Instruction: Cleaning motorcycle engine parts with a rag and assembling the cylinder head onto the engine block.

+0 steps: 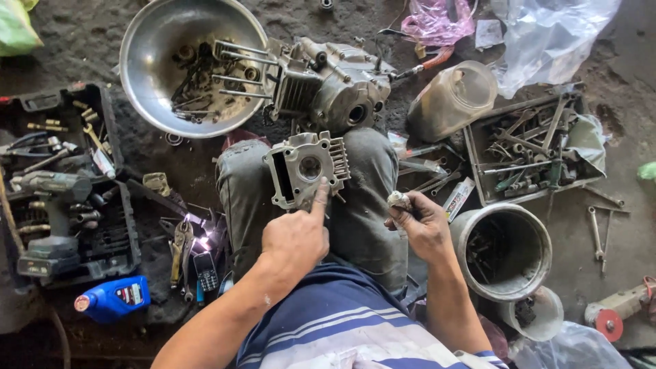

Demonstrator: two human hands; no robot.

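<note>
A motorcycle repair workshop is shown, set up on a grimy, oil-stained floor [89,48]. An engine block [335,85], a tray of wrenches [529,147] and a cordless drill [51,205] are seen scattered about.

Small grey tube-like piece [398,200] mostly buried in right hand [424,225], kind unclear. Red-disc angle grinder [620,309] cut by right edge. Green bag [14,27] cropped at top left. Dark bits inside round metal bowl [157,41] too jumbled to identify.
</note>
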